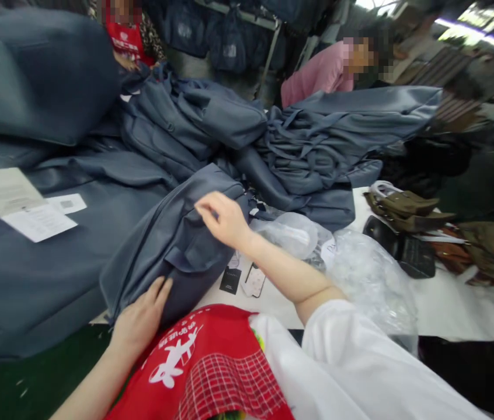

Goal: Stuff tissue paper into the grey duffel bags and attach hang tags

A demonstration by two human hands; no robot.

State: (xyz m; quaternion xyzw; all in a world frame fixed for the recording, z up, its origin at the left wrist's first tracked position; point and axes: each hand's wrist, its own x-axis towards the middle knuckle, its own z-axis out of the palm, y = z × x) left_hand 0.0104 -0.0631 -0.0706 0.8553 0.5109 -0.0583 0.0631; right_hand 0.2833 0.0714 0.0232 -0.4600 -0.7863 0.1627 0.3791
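A dark blue-grey bag (194, 233) with a strap handle lies tilted in front of me, close against my red apron. My left hand (139, 318) rests on its near side, fingers stretched out over the fabric below the handle. Over the upper part of the bag is my right hand (223, 219), its fingers curled into a pinch. Whatever is between those fingertips, if anything, is too small to make out. A black tag (230, 280) and a phone in a pale patterned case (254, 280) lie on the white table beside the bag.
More blue-grey bags (308, 146) are heaped across the back and left. Papers (23, 204) lie on the left pile. Clear plastic bags (369, 274) and small brown and black bags (417, 233) sit to the right. Two people stand beyond the heap.
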